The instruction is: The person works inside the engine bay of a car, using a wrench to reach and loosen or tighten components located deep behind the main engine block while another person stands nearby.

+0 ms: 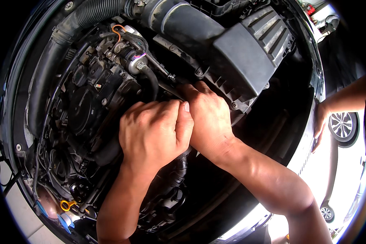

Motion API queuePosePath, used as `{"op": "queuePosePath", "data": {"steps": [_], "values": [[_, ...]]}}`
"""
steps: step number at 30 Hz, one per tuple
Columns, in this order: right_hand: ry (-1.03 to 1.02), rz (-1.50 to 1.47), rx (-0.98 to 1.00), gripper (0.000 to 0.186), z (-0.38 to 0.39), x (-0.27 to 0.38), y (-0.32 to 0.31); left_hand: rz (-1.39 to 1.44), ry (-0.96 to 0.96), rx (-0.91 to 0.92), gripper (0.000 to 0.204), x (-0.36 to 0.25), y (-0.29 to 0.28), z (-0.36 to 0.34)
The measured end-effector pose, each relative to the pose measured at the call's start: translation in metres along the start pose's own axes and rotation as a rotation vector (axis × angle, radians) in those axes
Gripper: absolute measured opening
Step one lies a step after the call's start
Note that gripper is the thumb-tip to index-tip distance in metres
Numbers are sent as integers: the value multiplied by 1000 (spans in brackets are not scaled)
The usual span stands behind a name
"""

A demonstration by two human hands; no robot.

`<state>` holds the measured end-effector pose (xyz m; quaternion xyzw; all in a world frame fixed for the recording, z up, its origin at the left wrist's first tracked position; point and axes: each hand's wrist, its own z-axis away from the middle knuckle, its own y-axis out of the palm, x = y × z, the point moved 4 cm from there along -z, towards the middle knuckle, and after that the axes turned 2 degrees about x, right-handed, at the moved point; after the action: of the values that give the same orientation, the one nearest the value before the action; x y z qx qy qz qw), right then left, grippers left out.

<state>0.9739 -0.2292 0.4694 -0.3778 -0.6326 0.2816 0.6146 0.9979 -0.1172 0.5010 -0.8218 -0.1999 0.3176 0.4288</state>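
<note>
Both of my hands are side by side over the middle of a car's engine bay. My left hand (152,130) is curled into a fist, with its thumb against my right hand; whatever its fingers grip is hidden beneath it. My right hand (210,120) reaches down into the dark gap beside the black air filter box (248,53). Its fingers bend away out of sight, and I cannot make out what they hold. Just beyond the hands, a black rubber hose (150,81) runs down from a silver metal fitting (137,64).
A wide black intake duct (183,22) joins the filter box to a ribbed hose (99,11). The black engine cover parts (83,107) lie left. A yellow dipstick ring (67,204) and a blue cap (65,221) sit lower left. Another person's hand (322,118) rests at the right edge.
</note>
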Motion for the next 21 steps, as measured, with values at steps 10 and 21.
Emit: {"op": "queuePosePath", "data": {"steps": [10,21], "values": [[54,-108,27,25,2,4,-8,-11,4,14,27,-1,-4,-1],[60,-110,61,23,7,10,-14,31,-6,-4,26,0,-4,-1]]}}
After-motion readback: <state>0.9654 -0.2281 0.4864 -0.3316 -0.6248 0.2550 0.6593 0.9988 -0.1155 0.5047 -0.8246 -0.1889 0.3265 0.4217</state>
